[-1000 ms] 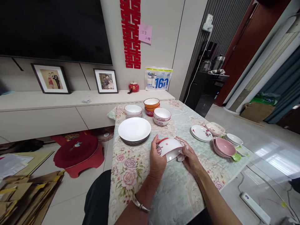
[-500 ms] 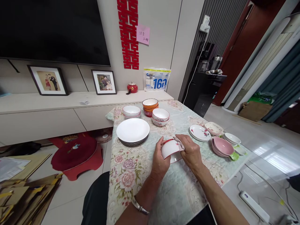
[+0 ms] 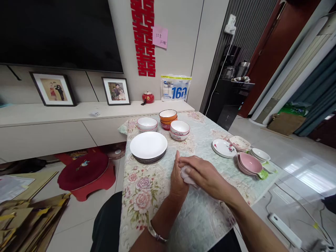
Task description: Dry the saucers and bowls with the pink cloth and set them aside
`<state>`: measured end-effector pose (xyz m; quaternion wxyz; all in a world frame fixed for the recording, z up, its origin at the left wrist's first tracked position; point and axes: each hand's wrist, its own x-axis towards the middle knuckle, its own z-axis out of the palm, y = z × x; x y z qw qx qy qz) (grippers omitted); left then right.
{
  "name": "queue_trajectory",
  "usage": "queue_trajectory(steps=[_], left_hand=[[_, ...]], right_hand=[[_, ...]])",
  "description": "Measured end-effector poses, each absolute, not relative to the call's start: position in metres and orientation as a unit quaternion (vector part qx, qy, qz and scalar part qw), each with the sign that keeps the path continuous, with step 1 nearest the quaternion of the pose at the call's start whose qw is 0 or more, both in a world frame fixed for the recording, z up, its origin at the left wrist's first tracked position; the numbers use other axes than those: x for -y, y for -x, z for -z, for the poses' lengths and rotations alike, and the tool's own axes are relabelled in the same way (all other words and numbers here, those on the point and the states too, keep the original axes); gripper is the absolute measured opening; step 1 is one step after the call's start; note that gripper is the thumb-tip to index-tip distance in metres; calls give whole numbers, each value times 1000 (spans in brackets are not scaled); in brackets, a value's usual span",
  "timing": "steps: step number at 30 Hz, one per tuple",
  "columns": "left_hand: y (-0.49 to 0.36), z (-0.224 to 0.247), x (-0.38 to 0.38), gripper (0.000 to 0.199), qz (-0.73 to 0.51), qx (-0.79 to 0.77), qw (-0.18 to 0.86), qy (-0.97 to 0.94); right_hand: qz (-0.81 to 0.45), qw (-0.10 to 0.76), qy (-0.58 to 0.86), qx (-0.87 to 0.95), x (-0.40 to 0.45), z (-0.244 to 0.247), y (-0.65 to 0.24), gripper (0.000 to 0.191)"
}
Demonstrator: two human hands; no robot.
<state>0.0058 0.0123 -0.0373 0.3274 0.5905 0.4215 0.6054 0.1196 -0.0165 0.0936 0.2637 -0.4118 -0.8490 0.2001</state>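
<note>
Above the near middle of the table, my two hands are pressed close together. My left hand (image 3: 178, 178) is seen edge-on with its fingers pointing up, curved around a small bowl that the hands now hide. My right hand (image 3: 207, 173) lies across it, closed on a pale crumpled cloth (image 3: 187, 175) that shows between the palms. Beyond the left hand stands a stack of large white plates (image 3: 148, 144). White red-rimmed bowls (image 3: 180, 128) are stacked behind the hands, beside orange bowls (image 3: 168, 115) and another pair of white bowls (image 3: 147, 124).
To the right are small flowered plates (image 3: 224, 147), square dishes (image 3: 239, 142), pink dishes (image 3: 250, 163) and small white bowls (image 3: 259, 154). A floral tablecloth (image 3: 144, 196) covers the table. A red stool (image 3: 86, 175) stands left; a power strip (image 3: 285, 231) lies on the floor.
My right hand has moved left over the bowl with the cloth and turned its back upward. The bowl, visible earlier between both hands, is now hidden.
</note>
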Motion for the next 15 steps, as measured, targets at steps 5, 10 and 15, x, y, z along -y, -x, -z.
queue_trajectory(steps=[5, 10, 15], left_hand=[[-4, 38, -9, 89, -574, -427, 323, -620], [-2, 36, -6, 88, -540, -404, 278, -684], [-3, 31, -4, 86, -544, -387, 257, -698]], right_hand=[[-91, 260, 489, 827, -1, -81, -105, 18], [-207, 262, 533, 777, -33, -82, -138, 22], [-295, 273, 573, 714, -46, -70, -177, 24]])
